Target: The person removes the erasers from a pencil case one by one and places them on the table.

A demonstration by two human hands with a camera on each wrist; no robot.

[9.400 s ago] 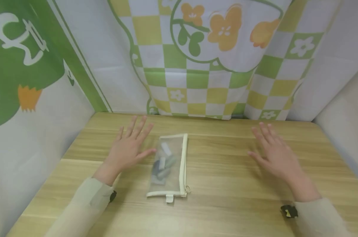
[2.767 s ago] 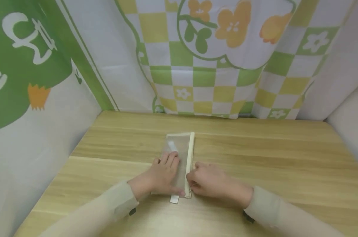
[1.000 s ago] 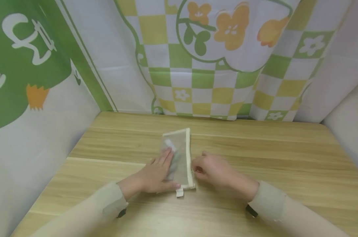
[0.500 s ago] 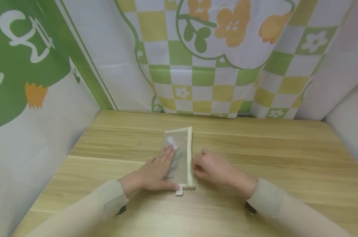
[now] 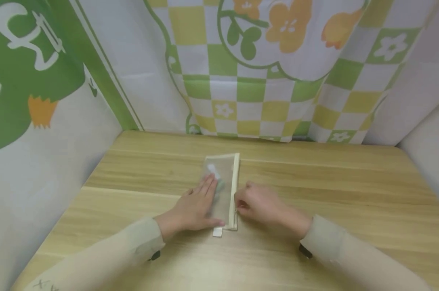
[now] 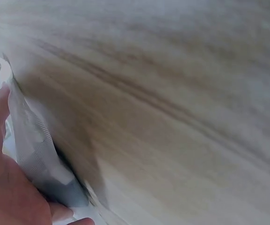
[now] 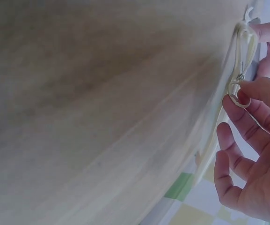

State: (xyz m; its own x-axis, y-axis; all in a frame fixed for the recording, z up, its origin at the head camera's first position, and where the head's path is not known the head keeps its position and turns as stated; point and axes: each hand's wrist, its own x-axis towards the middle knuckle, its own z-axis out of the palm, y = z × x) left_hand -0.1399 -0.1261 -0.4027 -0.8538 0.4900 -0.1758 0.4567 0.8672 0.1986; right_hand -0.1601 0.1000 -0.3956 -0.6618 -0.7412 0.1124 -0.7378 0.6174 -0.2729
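Patterned cloth (image 5: 250, 85) with green, yellow and white checks hangs behind the wood-grain counter (image 5: 324, 178). On that counter, between my hands, lies the see-through zip pouch (image 5: 226, 167), its long side running away from me and its zip edge (image 5: 234, 182) on the right. Seen through its front are a white piece (image 5: 212, 169) and, just beside it, a greenish piece (image 5: 219, 186); both are too hazy to name.

I take it that I am partway through unzipping: close up, the lips of the zip stand apart between the near end and the slider (image 7: 240, 77). My right hand (image 5: 257, 202) pinches the ring pull (image 7: 239, 104), with the remaining fingers loosely bent. My left hand (image 5: 197, 207) lies on the pouch with its fingers extended, grasping nothing. As I judge it, the next move calls for a steady draw on the ring along the edge, away from me, with my left hand weighing the pouch down so it doesn't skid or bunch.

Counting outward: one pouch, one slider, one ring pull, and one white tag (image 5: 217, 232) poking out at the near edge by my left thumb. Inside I make out at least two pieces; my hand covers part, so I cannot tell the total. Beyond them are two hands and two pale sleeves (image 5: 326, 244), with one dark object (image 5: 305, 251) under each cuff.
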